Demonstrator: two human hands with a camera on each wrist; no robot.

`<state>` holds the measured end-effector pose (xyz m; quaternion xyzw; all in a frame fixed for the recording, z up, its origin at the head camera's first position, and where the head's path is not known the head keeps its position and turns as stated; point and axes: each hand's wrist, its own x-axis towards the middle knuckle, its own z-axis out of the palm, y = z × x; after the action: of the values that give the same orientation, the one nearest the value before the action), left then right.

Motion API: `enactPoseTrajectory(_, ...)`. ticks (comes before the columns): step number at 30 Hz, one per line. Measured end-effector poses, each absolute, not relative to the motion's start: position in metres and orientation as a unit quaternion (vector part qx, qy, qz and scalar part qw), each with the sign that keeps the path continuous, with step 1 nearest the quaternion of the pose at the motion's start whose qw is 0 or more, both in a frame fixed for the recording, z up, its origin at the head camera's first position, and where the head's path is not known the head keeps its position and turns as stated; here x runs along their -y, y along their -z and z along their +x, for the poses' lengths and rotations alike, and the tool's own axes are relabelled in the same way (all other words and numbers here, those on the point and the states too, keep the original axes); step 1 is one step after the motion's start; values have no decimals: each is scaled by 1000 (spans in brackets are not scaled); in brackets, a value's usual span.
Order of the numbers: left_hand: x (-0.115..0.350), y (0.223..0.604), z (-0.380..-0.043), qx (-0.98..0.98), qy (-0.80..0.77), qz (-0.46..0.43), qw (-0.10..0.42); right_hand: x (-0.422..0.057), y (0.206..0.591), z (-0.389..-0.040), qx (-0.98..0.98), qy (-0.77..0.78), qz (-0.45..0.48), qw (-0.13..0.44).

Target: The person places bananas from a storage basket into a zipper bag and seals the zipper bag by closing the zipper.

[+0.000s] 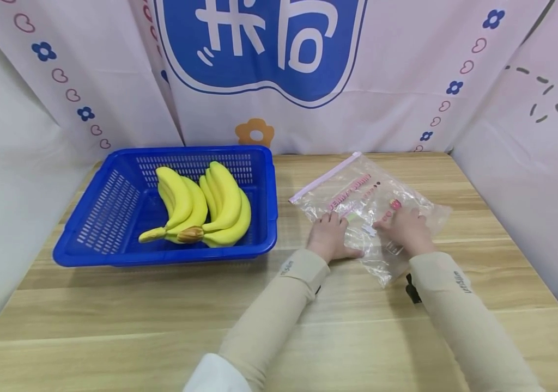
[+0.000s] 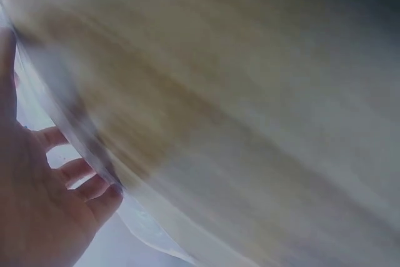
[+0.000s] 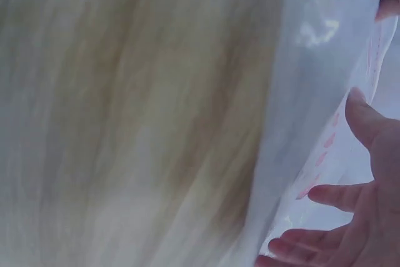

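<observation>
A clear plastic zip bag [image 1: 357,190] with a pink zip strip and pink print lies flat and wrinkled on the table. My left hand [image 1: 329,237] rests at its near-left edge, thumb apart from the fingers. On the bag's right part lies my right hand [image 1: 408,230]. In the left wrist view, the fingers of the left hand [image 2: 50,198] touch the film from one side without curling round it. The right wrist view has the right hand [image 3: 362,204] with fingers spread against the film; left-hand fingertips show at the top right corner.
To the left stands a blue plastic basket [image 1: 127,258] holding two bunches of yellow bananas [image 1: 225,201]. The wooden table [image 1: 137,326] meets a printed cloth [image 1: 392,125] at the back. A small black object [image 1: 412,289] shows beside the right sleeve.
</observation>
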<state>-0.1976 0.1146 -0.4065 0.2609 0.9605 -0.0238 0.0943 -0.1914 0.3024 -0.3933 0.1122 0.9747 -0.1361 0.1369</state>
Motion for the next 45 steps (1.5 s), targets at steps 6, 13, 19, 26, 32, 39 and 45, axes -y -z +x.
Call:
enactPoseTrajectory(6,-118,408,-191,-967,20,238,94,-300,397,-188,-968,132,139,162)
enactPoseTrajectory(13,-114,407,-198,-964,8,253,88,-299,395,-188,-961,142,135,195)
enactPoseTrajectory(19,-107,411,-208,-956,40,284,53,-300,394,-190,-956,140,139,217)
enactPoseTrajectory(26,-100,410,-213,-965,27,253,66,-303,394,-192,-954,141,126,232)
enactPoseTrajectory(32,-93,408,-215,-966,4,230,121,-306,394,-192,-954,147,117,236)
enactPoseTrajectory(39,-87,408,-220,-955,-73,225,180,-308,394,-193,-952,150,112,244)
enactPoseTrajectory(45,-87,406,-222,-956,-69,221,180,-308,390,-194,-950,153,109,250)
